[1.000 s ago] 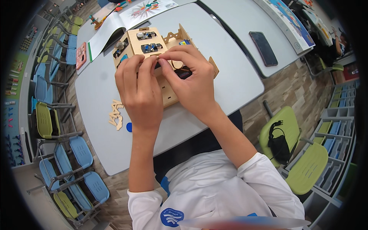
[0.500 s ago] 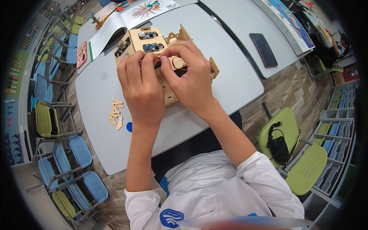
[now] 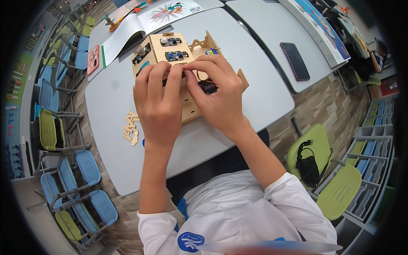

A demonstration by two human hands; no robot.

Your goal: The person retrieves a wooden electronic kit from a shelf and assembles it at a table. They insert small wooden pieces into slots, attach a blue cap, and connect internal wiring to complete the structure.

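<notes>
Working with fingertips close together, the left hand and right hand looked pinched closed, on what I could not tell. Beneath and beyond them, on the table, stood the wooden box model: apparently a fitting step, calling for steady alignment.

The model lies on the tabletop beneath and beyond the fingers. Cutouts lie to their near left, a booklet beyond and left, a phone right.
</notes>
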